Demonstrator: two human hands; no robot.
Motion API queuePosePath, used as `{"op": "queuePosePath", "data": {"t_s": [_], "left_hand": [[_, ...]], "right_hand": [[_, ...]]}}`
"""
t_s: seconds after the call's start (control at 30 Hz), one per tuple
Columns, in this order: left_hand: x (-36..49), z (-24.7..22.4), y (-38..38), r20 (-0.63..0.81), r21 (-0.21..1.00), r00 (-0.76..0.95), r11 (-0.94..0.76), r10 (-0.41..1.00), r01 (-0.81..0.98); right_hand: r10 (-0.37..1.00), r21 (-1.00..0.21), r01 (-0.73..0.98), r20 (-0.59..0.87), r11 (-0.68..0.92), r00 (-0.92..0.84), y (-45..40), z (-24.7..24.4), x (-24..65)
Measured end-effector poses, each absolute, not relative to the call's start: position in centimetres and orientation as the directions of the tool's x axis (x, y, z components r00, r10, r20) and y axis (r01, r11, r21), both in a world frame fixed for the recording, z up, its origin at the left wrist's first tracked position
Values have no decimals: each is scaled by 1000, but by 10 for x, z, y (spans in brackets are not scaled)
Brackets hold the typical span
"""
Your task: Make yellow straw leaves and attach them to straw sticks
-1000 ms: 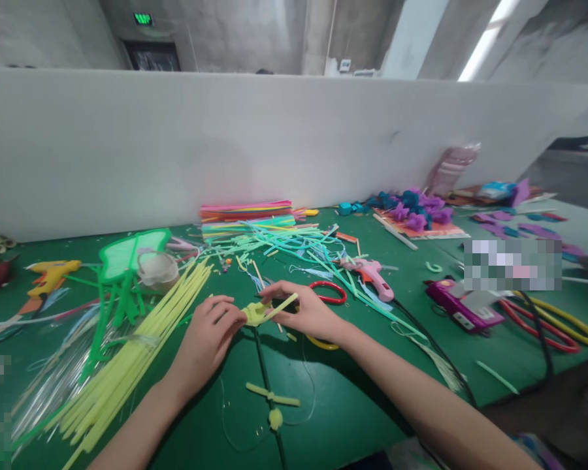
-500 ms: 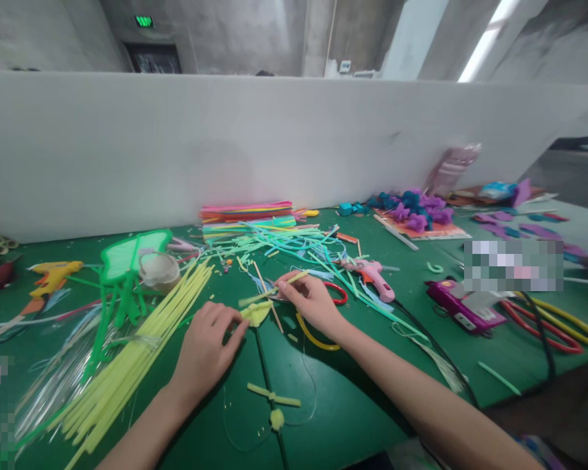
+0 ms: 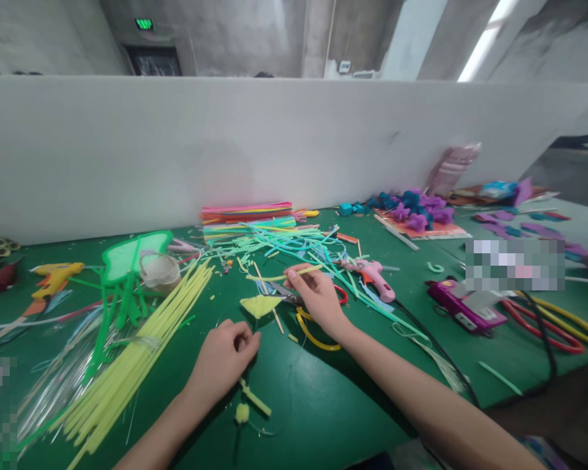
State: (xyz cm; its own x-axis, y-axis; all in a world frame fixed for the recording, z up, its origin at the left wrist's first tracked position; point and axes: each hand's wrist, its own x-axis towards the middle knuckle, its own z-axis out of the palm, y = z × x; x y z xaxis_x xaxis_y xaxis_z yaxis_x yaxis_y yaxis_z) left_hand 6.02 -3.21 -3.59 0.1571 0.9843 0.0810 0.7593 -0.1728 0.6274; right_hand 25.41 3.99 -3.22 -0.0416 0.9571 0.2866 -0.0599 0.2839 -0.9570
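Observation:
My left hand (image 3: 228,352) is closed in a pinch at the middle of the table, on what looks like a thin clear thread. A yellow fuzzy triangular piece (image 3: 259,305) is just beyond its fingertips. Below the hand are a yellow knotted strip (image 3: 257,399) and a small yellow ball (image 3: 242,413), near a loop of thread. My right hand (image 3: 313,294) pinches a short yellow fuzzy stem (image 3: 310,269) between thumb and fingers. Scissors (image 3: 290,299) lie partly under that hand.
A bundle of yellow stems (image 3: 142,346) and a yellow glue gun (image 3: 53,279) lie left. Green stems (image 3: 274,236) spread behind. To the right are a pink glue gun (image 3: 375,277), a purple device (image 3: 465,310) and a black cord (image 3: 434,346).
My left hand has moved toward me, off the yellow triangular piece, and its fingers have closed. The knotted strip and ball have shifted left. My right hand has moved slightly right with the stem.

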Motion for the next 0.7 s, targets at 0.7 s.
{"op": "queuePosePath", "data": {"t_s": [0.7], "left_hand": [[53, -31, -34, 111, 975, -91, -91, 990, 204]], "right_hand": [[956, -922, -272, 232, 275, 180, 40, -31, 258]]}}
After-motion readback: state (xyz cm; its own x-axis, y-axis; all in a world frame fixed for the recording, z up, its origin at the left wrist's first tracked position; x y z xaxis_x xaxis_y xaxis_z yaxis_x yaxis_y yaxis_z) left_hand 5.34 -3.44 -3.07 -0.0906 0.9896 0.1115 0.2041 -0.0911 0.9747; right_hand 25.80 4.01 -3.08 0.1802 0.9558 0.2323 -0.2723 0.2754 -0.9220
